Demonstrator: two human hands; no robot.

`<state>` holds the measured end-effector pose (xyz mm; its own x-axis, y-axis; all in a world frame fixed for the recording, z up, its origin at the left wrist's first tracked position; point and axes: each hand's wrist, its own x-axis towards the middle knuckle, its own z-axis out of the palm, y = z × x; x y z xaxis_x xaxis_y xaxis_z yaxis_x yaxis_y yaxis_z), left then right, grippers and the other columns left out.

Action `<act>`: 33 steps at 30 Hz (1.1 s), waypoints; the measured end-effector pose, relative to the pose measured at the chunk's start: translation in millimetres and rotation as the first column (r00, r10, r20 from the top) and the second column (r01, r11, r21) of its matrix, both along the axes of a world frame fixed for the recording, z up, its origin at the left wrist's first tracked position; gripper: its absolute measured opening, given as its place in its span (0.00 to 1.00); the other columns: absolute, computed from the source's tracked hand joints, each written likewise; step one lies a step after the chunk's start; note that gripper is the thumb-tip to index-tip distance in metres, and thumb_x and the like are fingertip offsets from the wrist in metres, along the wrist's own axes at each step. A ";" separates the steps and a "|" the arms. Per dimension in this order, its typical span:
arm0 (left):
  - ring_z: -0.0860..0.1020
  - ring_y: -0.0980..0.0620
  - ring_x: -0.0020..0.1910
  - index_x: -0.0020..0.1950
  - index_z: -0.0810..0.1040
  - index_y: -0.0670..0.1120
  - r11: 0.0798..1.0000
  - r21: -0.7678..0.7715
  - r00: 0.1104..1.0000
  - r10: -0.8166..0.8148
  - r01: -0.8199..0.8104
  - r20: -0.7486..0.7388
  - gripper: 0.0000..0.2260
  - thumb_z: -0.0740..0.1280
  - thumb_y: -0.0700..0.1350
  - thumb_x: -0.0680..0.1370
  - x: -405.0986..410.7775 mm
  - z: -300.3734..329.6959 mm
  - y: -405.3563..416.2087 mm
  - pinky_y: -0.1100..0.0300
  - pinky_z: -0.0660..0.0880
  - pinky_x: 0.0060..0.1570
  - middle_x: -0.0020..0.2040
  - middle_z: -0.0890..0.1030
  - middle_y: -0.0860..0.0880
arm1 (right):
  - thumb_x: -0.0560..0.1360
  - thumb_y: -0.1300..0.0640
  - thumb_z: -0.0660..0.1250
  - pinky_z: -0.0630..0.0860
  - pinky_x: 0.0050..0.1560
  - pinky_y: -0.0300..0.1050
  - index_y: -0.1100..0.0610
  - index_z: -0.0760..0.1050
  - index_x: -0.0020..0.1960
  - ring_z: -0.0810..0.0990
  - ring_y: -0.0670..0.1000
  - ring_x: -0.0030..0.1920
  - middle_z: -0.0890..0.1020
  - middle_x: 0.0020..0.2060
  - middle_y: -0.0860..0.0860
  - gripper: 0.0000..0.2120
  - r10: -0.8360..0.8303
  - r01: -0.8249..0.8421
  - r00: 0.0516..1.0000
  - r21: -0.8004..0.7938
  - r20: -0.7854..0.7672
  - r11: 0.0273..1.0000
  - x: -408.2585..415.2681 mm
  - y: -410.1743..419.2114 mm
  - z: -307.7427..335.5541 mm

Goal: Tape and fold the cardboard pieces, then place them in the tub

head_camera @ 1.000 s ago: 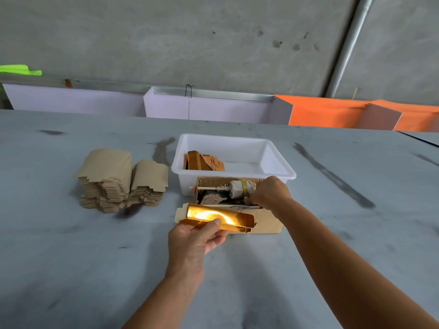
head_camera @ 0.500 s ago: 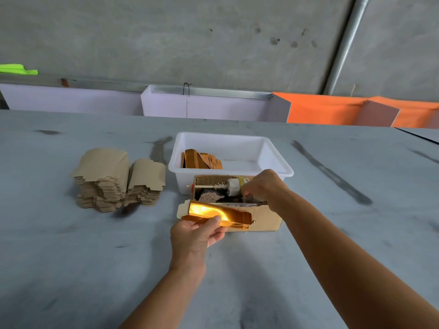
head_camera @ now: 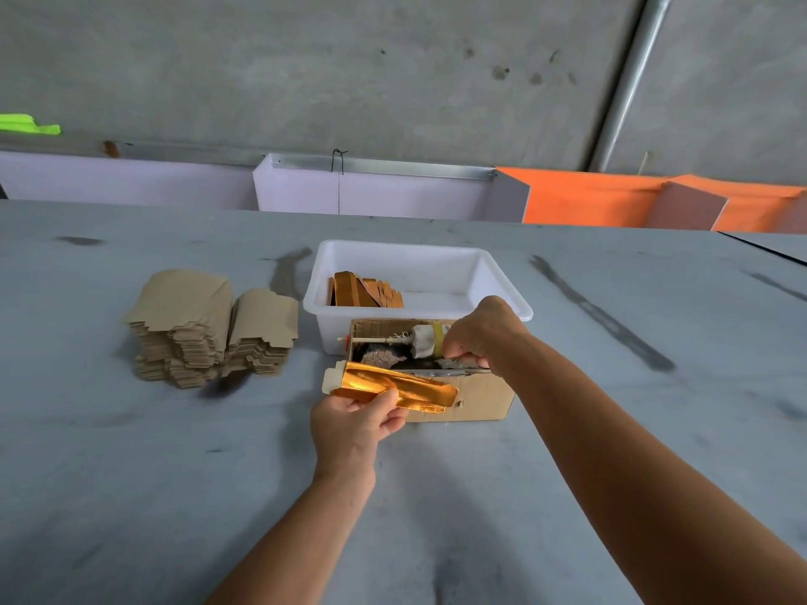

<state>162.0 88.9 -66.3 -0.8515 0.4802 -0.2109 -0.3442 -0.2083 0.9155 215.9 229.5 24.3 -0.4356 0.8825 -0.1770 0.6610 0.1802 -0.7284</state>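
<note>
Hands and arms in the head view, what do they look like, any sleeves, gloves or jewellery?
Both are bare. The left hand and its forearm show no glove, sleeve, watch or ring. The right hand and its long forearm are likewise uncovered, with no band or marking visible. Any sleeves must end above the frame's lower edge.

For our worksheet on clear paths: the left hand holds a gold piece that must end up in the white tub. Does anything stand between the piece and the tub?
Yes. An open cardboard box stands right between the gold piece and the tub, against the tub's near wall, and the right hand reaches into it.
</note>
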 end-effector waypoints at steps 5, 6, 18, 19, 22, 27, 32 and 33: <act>0.83 0.44 0.33 0.41 0.78 0.37 1.000 -0.002 1.000 0.017 -0.017 -0.008 0.04 0.73 0.33 0.70 -0.1 -0.5 4.0 0.57 0.80 0.32 0.34 0.83 0.42 | 0.65 0.71 0.72 0.69 0.29 0.39 0.62 0.74 0.44 0.75 0.52 0.37 0.74 0.35 0.55 0.11 0.004 -0.006 0.998 -0.023 -0.065 1.000 9.2 -7.0 1.1; 0.83 0.44 0.32 0.41 0.78 0.37 1.000 -0.003 1.000 0.022 -0.022 -0.009 0.04 0.73 0.33 0.70 0.0 -0.2 4.6 0.57 0.80 0.32 0.33 0.83 0.43 | 0.64 0.71 0.71 0.68 0.29 0.40 0.62 0.73 0.43 0.74 0.52 0.37 0.73 0.35 0.55 0.11 0.009 -0.011 0.996 -0.030 -0.087 0.999 11.5 -9.3 1.4; 0.83 0.47 0.32 0.39 0.78 0.40 0.997 -0.059 0.999 0.038 -0.040 -0.032 0.06 0.74 0.34 0.70 1.3 0.9 3.0 0.58 0.80 0.32 0.31 0.83 0.46 | 0.67 0.64 0.73 0.67 0.25 0.35 0.53 0.74 0.42 0.75 0.47 0.34 0.79 0.40 0.52 0.11 -0.043 0.024 0.939 -0.059 -0.343 0.998 53.0 -48.2 -24.1; 0.83 0.47 0.32 0.39 0.78 0.40 0.998 -0.057 0.999 0.036 -0.038 -0.036 0.06 0.74 0.34 0.70 1.5 1.1 2.9 0.59 0.80 0.31 0.30 0.83 0.47 | 0.68 0.64 0.73 0.67 0.24 0.35 0.52 0.74 0.41 0.75 0.46 0.34 0.80 0.39 0.51 0.11 -0.044 0.026 0.933 -0.056 -0.357 0.998 54.5 -50.3 -27.1; 0.83 0.47 0.32 0.38 0.78 0.41 0.998 -0.053 0.998 0.026 -0.029 -0.060 0.06 0.74 0.34 0.70 2.3 2.0 1.9 0.59 0.80 0.31 0.30 0.83 0.48 | 0.69 0.63 0.74 0.67 0.22 0.33 0.51 0.72 0.41 0.76 0.46 0.35 0.79 0.39 0.50 0.12 -0.062 0.039 0.915 -0.065 -0.398 0.997 57.0 -55.4 -33.4; 0.83 0.47 0.31 0.38 0.79 0.40 0.999 -0.042 0.996 0.012 -0.016 -0.090 0.05 0.73 0.33 0.70 4.1 2.7 -1.5 0.61 0.79 0.30 0.31 0.83 0.47 | 0.69 0.62 0.74 0.67 0.27 0.34 0.50 0.71 0.39 0.76 0.45 0.35 0.78 0.35 0.49 0.13 -0.068 0.054 0.905 -0.045 -0.420 0.998 58.5 -59.8 -39.7; 0.83 0.48 0.31 0.39 0.79 0.41 0.999 -0.045 0.995 0.007 -0.012 -0.103 0.05 0.73 0.33 0.71 5.8 3.6 -3.2 0.61 0.79 0.30 0.31 0.83 0.48 | 0.69 0.62 0.74 0.67 0.25 0.34 0.51 0.72 0.41 0.77 0.46 0.35 0.79 0.36 0.49 0.12 -0.081 0.067 0.906 -0.048 -0.416 0.997 58.8 -58.5 -43.0; 0.83 0.48 0.31 0.39 0.79 0.41 0.999 -0.043 0.994 0.007 -0.011 -0.105 0.05 0.73 0.33 0.71 6.0 3.8 -3.5 0.61 0.79 0.30 0.31 0.83 0.48 | 0.69 0.62 0.74 0.66 0.25 0.34 0.51 0.72 0.41 0.76 0.45 0.35 0.79 0.36 0.49 0.12 -0.082 0.069 0.906 -0.046 -0.414 0.997 58.6 -58.4 -43.7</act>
